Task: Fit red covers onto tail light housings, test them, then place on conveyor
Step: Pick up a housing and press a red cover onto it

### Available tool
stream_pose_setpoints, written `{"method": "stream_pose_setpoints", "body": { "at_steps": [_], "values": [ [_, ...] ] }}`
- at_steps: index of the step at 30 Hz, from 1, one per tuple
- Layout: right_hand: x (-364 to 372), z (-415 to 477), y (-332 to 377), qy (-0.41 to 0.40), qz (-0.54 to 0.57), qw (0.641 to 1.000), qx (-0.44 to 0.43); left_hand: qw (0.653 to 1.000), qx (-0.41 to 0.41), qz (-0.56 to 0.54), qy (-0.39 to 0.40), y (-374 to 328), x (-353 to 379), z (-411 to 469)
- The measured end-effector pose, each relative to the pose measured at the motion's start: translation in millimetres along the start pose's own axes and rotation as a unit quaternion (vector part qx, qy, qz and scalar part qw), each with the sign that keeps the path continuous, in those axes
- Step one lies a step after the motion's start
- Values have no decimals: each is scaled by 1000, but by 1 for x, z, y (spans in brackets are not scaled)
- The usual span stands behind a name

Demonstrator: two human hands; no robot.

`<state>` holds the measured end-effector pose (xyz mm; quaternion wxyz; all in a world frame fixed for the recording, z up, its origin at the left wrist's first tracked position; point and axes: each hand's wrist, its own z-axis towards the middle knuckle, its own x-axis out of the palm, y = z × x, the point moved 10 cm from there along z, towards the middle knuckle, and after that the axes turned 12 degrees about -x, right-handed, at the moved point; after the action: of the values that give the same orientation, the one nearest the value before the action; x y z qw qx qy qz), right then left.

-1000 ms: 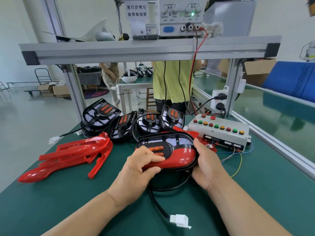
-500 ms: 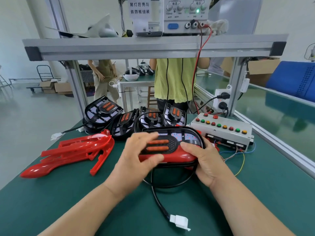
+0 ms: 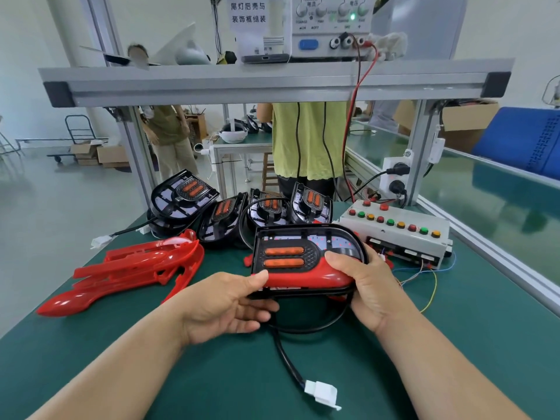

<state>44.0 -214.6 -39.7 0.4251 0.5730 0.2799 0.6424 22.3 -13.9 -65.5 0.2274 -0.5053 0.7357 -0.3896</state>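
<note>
I'm seeing a black plastic tail light housing wearing a glossy red curved cover, with two orange oval bars sitting in black mesh patterning. At nine o'clock, loose red plastic covers are shining on the dark green bench mat. At two o'clock, a white rectangular box is showing red, green and amber buttons.

Up on the aluminium shelf sits a power supply, green lamp lit, beside a paper sign. Behind it stands a person in a yellow-green shirt.
</note>
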Motion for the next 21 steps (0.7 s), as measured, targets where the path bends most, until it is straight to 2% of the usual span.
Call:
{"method": "stream_pose_setpoints", "body": {
  "at_steps": [3, 5, 13, 21],
  "values": [
    [2, 0, 0, 11, 0, 1000, -3, 996, -21, -73, 52, 5, 6, 2],
    [2, 0, 0, 12, -2, 1000, -7, 994, -22, -94, 55, 6, 7, 3],
    [0, 0, -2, 2, 0, 1000, -1, 996, -1, -86, -19, 4, 2, 7],
    [-2, 1, -1, 0, 3, 1000, 0, 995, 27, -82, -48, 2, -1, 7]
  ]
}}
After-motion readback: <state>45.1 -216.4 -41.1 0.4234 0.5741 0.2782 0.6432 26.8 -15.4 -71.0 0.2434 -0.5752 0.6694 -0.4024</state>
